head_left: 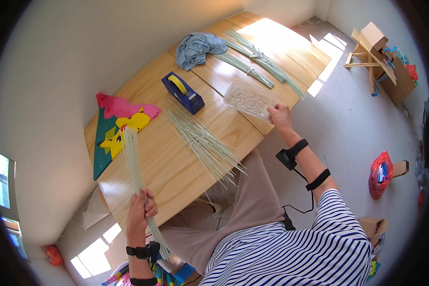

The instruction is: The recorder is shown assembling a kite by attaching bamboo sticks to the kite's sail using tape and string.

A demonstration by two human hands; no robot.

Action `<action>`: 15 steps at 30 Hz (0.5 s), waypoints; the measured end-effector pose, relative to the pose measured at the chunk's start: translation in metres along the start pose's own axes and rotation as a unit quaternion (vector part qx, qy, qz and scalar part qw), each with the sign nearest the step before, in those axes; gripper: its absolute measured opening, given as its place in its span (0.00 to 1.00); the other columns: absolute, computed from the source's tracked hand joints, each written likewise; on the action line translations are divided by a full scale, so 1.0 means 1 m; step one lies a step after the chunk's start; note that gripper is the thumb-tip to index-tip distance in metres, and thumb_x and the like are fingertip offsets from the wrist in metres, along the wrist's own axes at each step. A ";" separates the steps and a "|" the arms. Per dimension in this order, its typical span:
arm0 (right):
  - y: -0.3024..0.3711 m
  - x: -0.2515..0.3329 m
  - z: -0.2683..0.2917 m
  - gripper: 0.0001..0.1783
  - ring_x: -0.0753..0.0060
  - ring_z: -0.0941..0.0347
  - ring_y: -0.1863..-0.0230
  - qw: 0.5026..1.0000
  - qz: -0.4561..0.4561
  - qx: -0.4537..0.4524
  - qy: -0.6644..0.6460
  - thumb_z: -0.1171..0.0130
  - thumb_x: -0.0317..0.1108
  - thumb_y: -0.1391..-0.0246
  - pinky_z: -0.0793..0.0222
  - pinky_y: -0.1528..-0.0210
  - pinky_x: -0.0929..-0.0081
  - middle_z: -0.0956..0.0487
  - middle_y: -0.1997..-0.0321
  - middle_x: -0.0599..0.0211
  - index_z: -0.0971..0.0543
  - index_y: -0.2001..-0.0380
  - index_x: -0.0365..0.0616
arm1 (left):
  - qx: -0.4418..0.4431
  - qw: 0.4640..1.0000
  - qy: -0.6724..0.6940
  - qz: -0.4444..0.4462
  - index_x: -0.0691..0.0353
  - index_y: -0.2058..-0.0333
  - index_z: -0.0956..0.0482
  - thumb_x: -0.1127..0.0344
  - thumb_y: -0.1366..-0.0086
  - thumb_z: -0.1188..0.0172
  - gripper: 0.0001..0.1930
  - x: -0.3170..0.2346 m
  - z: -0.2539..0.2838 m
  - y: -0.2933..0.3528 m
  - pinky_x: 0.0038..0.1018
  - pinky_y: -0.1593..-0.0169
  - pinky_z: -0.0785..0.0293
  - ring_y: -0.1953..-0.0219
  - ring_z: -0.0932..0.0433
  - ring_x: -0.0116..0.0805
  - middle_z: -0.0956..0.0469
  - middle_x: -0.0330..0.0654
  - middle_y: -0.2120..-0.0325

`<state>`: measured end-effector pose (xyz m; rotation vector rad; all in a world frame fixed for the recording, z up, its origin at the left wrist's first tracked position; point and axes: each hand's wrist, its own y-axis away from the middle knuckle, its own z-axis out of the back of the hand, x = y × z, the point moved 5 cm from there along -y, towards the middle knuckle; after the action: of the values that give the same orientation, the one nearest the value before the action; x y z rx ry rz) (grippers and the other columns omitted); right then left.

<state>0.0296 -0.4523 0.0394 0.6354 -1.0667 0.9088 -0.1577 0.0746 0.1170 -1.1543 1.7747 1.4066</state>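
My left hand (141, 209) is closed round a bundle of thin pale green rods (134, 164) at the table's near left edge. The far ends of that bundle rest by a yellow cartoon figure (128, 125). On the right, my right hand (279, 116) grips the near corner of a clear plastic tray (233, 106). Many small whitish pieces, too small to name, lie in the tray. Between my hands a loose heap of similar rods (202, 143) is spread on the table, some ends sticking out past its edge.
A blue tape dispenser (189, 98) with yellow tape stands behind the loose rods on the wooden table (148, 178). Tied rod bundles (267, 62) and a crumpled blue cloth (199, 49) lie farther back. A red bag (381, 175) sits on the floor at right.
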 end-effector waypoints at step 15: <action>-0.119 -0.050 0.004 0.13 0.69 0.24 0.85 0.990 -0.094 -0.097 -0.025 0.36 0.35 0.49 0.28 0.83 0.71 0.21 0.83 0.60 0.23 0.78 0.37 | 0.073 0.997 -0.007 0.029 0.57 0.67 0.28 0.42 0.29 0.44 0.22 -0.014 -0.094 -0.063 0.19 0.82 0.46 0.88 0.44 0.19 0.41 0.29 0.87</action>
<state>0.1210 -0.5299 -0.0078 0.5881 -1.1051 0.6189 -0.0894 -0.0162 0.1255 -1.0226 1.8815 1.2894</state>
